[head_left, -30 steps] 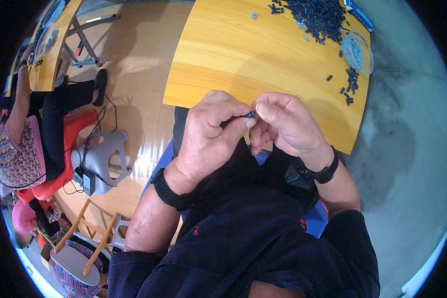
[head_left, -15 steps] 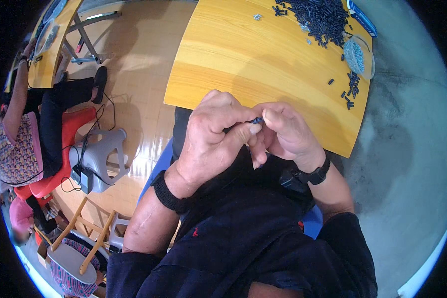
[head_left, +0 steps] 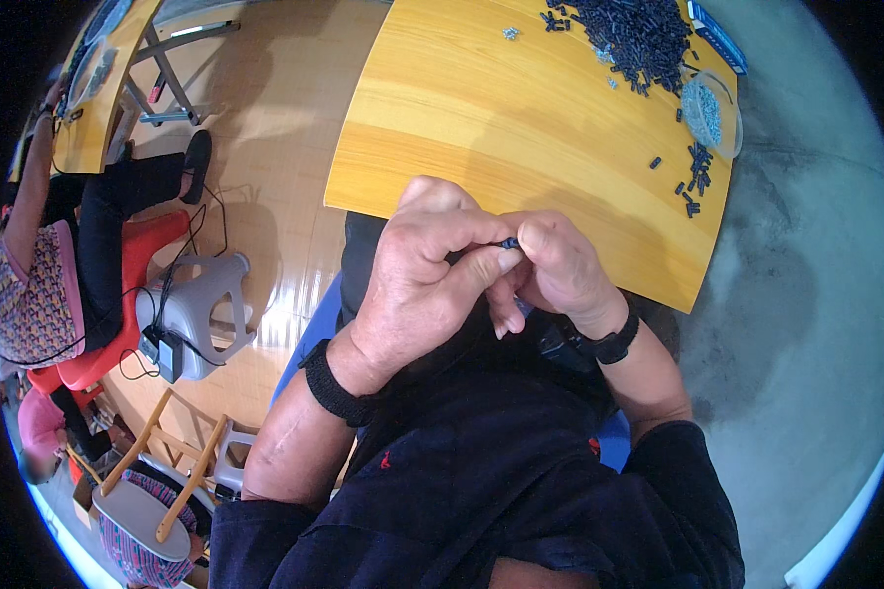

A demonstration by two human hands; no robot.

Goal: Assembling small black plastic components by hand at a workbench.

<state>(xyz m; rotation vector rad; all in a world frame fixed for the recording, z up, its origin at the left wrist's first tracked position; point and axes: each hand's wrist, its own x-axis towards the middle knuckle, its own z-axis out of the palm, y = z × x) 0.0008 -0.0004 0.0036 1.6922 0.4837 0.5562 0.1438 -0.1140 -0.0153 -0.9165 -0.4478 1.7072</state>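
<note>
In front of my body, just past the table's near edge, my two hands meet. Thumb and forefinger of my left hand (head_left: pixel 417 270) pinch a small dark cylindrical piece (head_left: pixel 510 243). My right hand (head_left: pixel 568 260) is curled against the piece's other end, thumb bent over it; its lower fingers hang below, and what they hold, if anything, is hidden. A pile of similar small dark pieces (head_left: pixel 638 44) lies on the far right of the wooden table (head_left: pixel 442 108). Beside it stands a clear tub (head_left: pixel 727 128) of tiny light-blue or silvery parts.
Loose dark pieces (head_left: pixel 697 172) lie near the table's right edge. A small silvery cluster (head_left: pixel 511 33) and a blue box (head_left: pixel 717 39) are farther back. Left of me are a grey stool (head_left: pixel 201 314) with cables, a red stool (head_left: pixel 147 265) and a seated person (head_left: pixel 44 285).
Both hands stay joined at the small dark piece. The right hand and wrist have shifted slightly left and down; its thumb has turned in over the piece.
</note>
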